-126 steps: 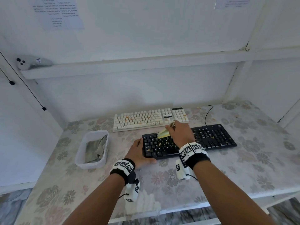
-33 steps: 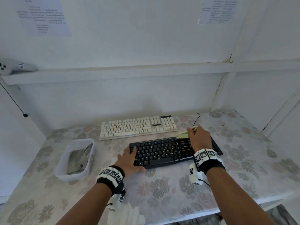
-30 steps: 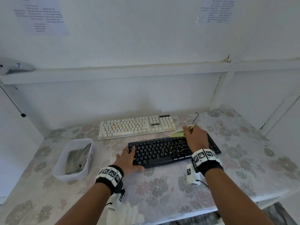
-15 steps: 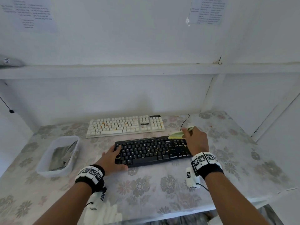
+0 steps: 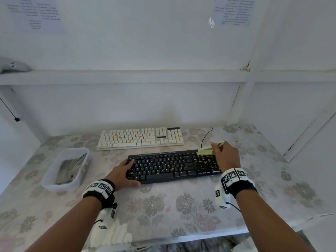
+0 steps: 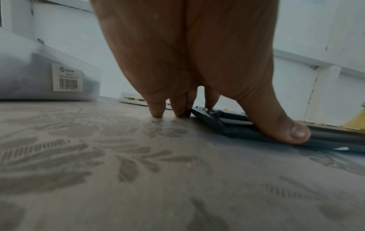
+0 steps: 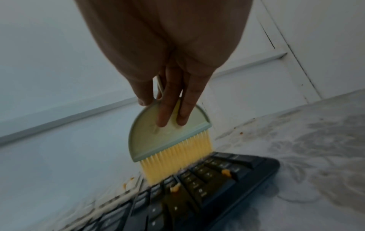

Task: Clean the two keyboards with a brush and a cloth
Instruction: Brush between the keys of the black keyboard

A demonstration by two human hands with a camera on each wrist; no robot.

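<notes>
Right hand [image 5: 227,157] grips a small hand brush [image 7: 168,140] by its pale green half-round head, fingers [image 7: 166,109] laid flat on it; yellow bristles meet the far edge of the black keyboard [image 5: 172,166] at the number-pad end, directly under this hand. Left hand [image 5: 123,173] is spread, holding nothing: thumb [image 6: 276,123] pressed along the keyboard's near left edge, fingertips down at its left corner, bracing it.

Judgement: the step is sweeping crumbs off the black keys. Best done with short strokes one way, bristles angled into the gaps between rows, left hand holding the board steady so it does not skid on the flowered table cover [image 5: 163,206].

Count: two keyboards, the white keyboard [image 5: 140,138] beyond both hands, orange-specked, untouched. One brush. One clear plastic tub [image 5: 54,182] left of the left hand, with one crumpled grey cloth [image 5: 69,170] inside.
</notes>
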